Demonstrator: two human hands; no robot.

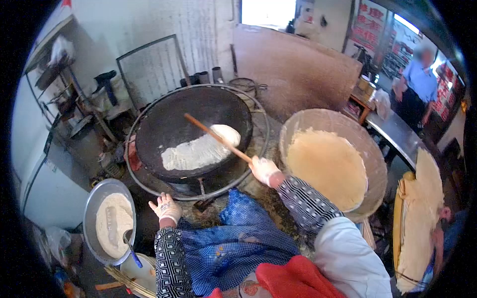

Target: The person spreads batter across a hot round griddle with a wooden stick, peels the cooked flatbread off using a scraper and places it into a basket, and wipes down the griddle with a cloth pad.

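Observation:
My right hand (263, 170) is closed around one end of a long wooden stick (198, 125), which slants over a round black griddle (194, 107). Under the stick, a long strip of whitish batter or dough (191, 154) lies across the griddle, thicker and smoother at its right end. Fingers spread, my left hand (168, 208) is at the near left of the metal ring (130, 164) around the griddle, holding nothing. To its left stands a metal bowl (89, 223) of pale batter or dough, with a blue-handled ladle (133, 254) resting in it.
A large round tub (375, 184) on the right holds stacked thin tan flatbreads (325, 164). More tan sheets (422, 213) lie at the far right, with someone's hand beside them. A metal counter (397, 131) runs behind. A person in a blue shirt (421, 82) stands beyond it.

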